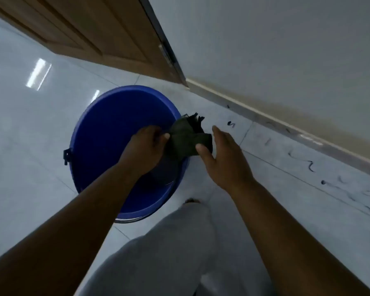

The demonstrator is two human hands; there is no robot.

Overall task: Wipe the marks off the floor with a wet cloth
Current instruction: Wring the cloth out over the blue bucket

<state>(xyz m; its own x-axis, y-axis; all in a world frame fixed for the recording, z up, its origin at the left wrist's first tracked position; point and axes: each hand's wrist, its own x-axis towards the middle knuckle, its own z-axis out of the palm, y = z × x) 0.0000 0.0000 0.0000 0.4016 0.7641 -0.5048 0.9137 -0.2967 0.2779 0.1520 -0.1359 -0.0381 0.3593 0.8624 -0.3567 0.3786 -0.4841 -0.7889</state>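
Observation:
A dark green cloth (185, 139) is bunched up over the right rim of a blue bucket (107, 133). My left hand (145, 146) pinches the cloth's left end. My right hand (224, 159) holds its right end with the thumb, fingers stretched out. Black scribbled marks (231, 124) run along the pale tiled floor near the wall, with more marks (310, 166) further right. What the bucket holds cannot be made out.
A wooden door (107, 33) stands at the back left. A white wall with a beige skirting board (265, 114) runs along the right. My knee in grey trousers (179, 242) is bent below the hands. Glossy tiles (26, 124) spread to the left.

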